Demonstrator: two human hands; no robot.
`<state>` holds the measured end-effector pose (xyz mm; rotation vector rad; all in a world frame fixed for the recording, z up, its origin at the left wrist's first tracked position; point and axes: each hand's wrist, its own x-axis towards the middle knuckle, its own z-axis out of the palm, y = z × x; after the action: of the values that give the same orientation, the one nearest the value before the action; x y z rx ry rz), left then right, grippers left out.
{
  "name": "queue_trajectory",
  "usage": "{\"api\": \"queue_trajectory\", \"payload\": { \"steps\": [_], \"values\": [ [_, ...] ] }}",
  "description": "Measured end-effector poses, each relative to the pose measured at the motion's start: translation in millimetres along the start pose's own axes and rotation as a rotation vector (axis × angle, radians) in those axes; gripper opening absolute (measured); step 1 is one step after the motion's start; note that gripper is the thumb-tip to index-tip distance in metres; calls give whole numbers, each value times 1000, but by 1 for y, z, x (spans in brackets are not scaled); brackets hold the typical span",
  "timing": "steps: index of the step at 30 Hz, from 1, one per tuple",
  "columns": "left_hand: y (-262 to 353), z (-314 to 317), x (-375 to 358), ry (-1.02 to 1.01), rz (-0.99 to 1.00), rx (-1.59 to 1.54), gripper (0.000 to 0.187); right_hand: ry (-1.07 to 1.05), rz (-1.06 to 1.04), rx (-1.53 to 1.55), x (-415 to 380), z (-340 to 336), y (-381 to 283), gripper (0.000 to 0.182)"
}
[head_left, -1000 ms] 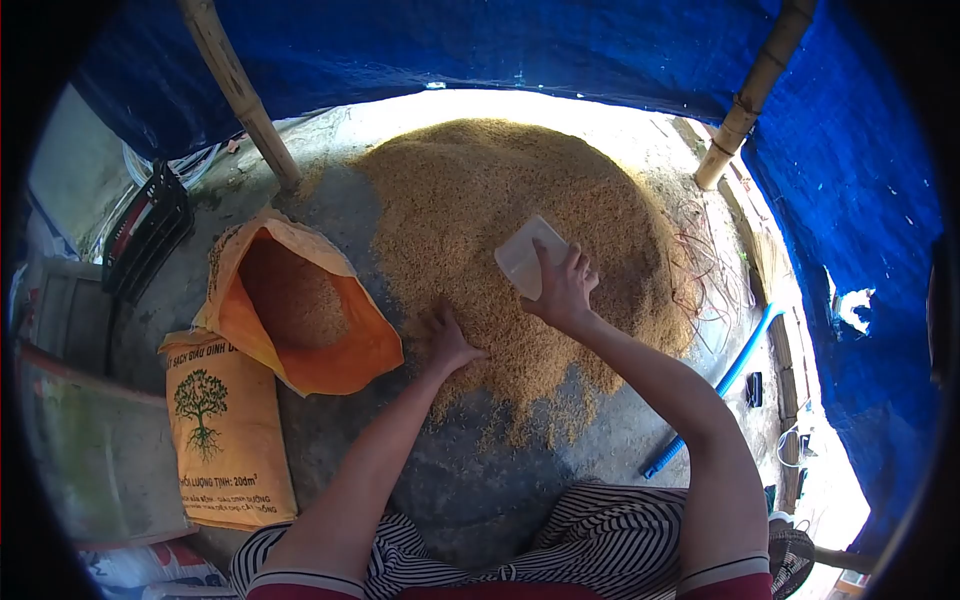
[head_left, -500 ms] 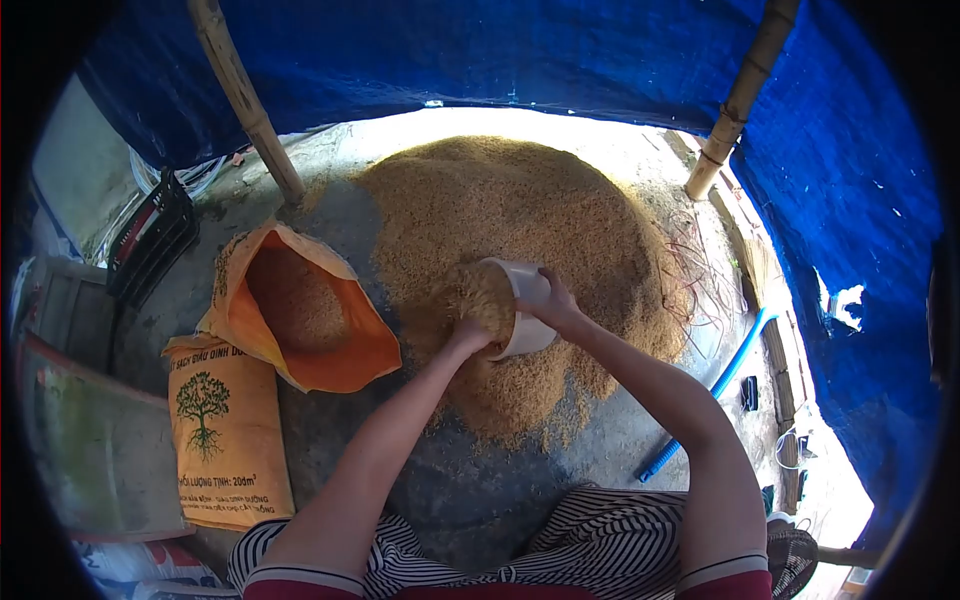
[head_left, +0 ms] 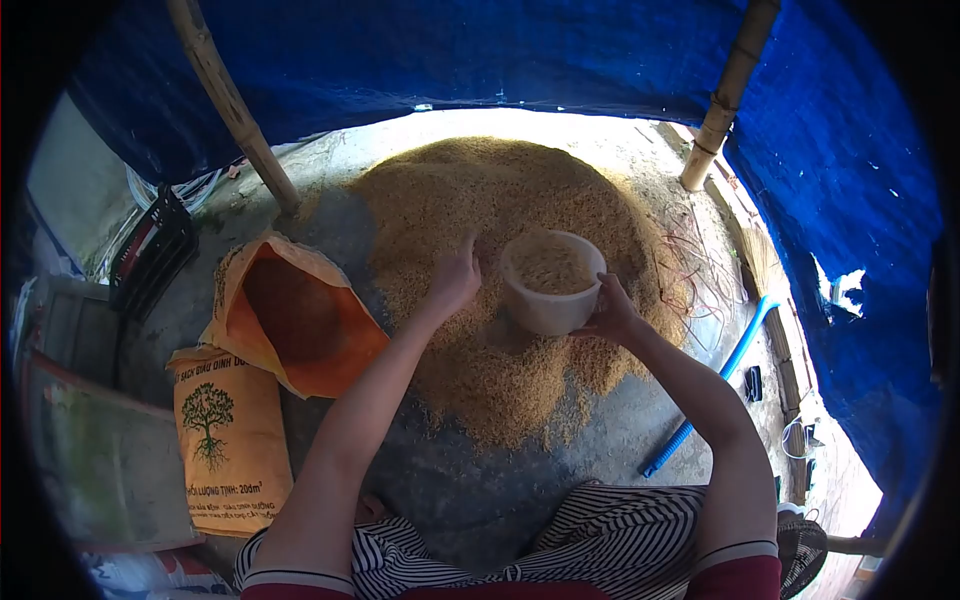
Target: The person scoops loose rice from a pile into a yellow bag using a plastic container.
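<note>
My right hand [head_left: 614,314] grips the side of a white plastic tub [head_left: 548,314], held upright above a heap of golden-brown husks [head_left: 500,185]. Husks fill much of the tub. To its left, my left hand [head_left: 456,280] is raised over the pile, holding nothing, with at least one finger stretched out; the other fingers show only in part. An orange sack [head_left: 365,345] lies with its mouth wide, and similar loose material [head_left: 295,310] shows inside it.
A filled orange bag with a tree print [head_left: 235,440] lies at the left, near a black crate [head_left: 155,245]. Bamboo poles [head_left: 235,105] stand before a blue tarp [head_left: 480,50]. A blue hose [head_left: 715,385] lies on the right, past some thin reddish strands [head_left: 700,260].
The tub has turned from tipped sideways to upright and is lifted off the pile. My left hand has come out from the tub's mouth and moved up and left.
</note>
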<state>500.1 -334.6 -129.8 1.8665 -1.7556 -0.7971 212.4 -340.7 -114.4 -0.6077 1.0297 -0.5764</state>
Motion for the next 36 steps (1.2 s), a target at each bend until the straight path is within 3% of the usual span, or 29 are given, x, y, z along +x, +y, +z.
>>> {"api": "queue_trajectory", "payload": {
  "steps": [2, 3, 4, 5, 6, 9, 11, 13, 15, 17, 19, 20, 21, 22, 24, 27, 29, 32, 34, 36],
  "values": [
    [-20, 17, -10, 70, 208, 313, 57, 74, 23, 42, 35, -47, 7, 87],
    [-13, 10, -18, 74, 193, 315, 57, -49, -133, -202, 71, -96, 16, 88],
    [7, -6, -32, -79, 144, 442, 60, -182, -290, -444, 96, -114, 21, 88],
    [21, -21, -44, -233, 89, 565, 64, -71, -166, -235, 65, -76, 2, 90],
    [25, -32, -50, -223, 57, 565, 64, 39, -36, -34, 28, -32, -19, 91],
    [18, -78, -59, -374, 55, 667, 61, 37, -29, -62, 26, -14, -45, 92],
    [6, -113, -68, -177, 208, 641, 47, -100, -183, -173, 10, 25, -53, 90],
    [5, -163, -81, -93, 260, 723, 29, -189, -187, -221, 2, 59, -59, 91],
    [0, -202, -109, 157, 319, 891, 25, -258, -204, -264, -5, 91, -64, 92],
    [-6, -225, -129, 261, 243, 1079, 29, -381, -62, -336, -14, 126, -64, 95],
    [-30, -236, -141, 245, 222, 1191, 28, -364, -19, -393, -24, 163, -55, 97],
    [-41, -237, -144, 223, 199, 1303, 28, -474, 61, -414, -23, 175, -49, 97],
    [-49, -237, -145, 228, 191, 1303, 28, -585, 141, -437, -21, 189, -44, 96],
    [-56, -238, -144, 226, 118, 1282, 33, -589, 140, -446, -20, 202, -36, 96],
    [-68, -241, -142, 229, 46, 1254, 38, -643, 326, -503, -16, 223, -16, 96],
    [-78, -251, -149, 336, 191, 976, 51, -675, 509, -430, -4, 250, 14, 95],
    [-77, -262, -165, 325, 257, 996, 60, -609, 489, -376, -1, 270, 23, 95],
    [-88, -276, -189, 244, 199, 909, 50, -535, 397, -302, 7, 303, 25, 94],
    [-94, -278, -195, 214, 182, 795, 53, -524, 326, -282, 14, 326, 29, 93],
    [-98, -279, -194, 182, 169, 678, 57, -259, 106, -368, 25, 346, 40, 95]
  ]
}}
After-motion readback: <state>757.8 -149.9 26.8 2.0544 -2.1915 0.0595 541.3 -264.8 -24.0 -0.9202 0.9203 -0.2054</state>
